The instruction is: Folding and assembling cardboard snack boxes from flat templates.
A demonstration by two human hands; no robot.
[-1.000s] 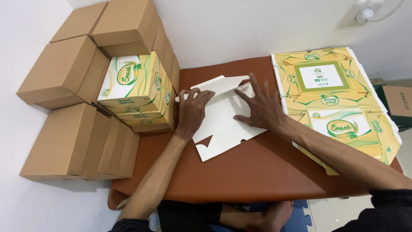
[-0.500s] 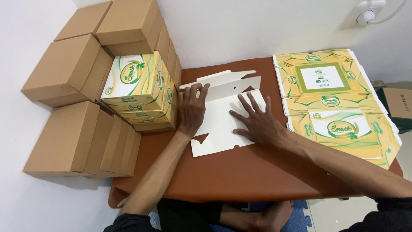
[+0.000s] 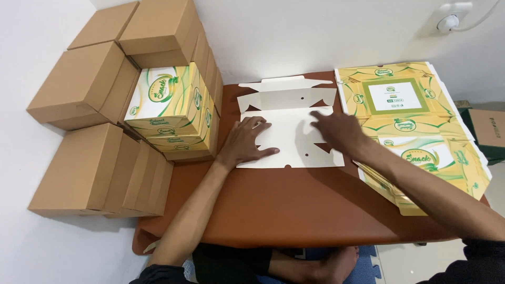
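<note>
The flat white box blank [image 3: 289, 123] lies plain side up under both your hands, on the brown table [image 3: 294, 210]. Your left hand [image 3: 246, 142] rests open, palm down, fingers spread, pinning the blank's near left part. Your right hand [image 3: 336, 131] lies open across its right part, fingers stretched flat toward the centre fold; nothing is gripped. The far flaps, beyond your fingertips, lie flat and unfolded. Judged from this, the step in hand is flattening and creasing the blank, with no panel raised yet. The next move appears to call for holding one side down while lifting a panel along its score line. Just right of your right hand sits the stack of printed yellow blanks [image 3: 405, 110]. Left of your left hand stand finished yellow boxes [image 3: 168, 105], with brown cartons [image 3: 89, 173] beyond.
</note>
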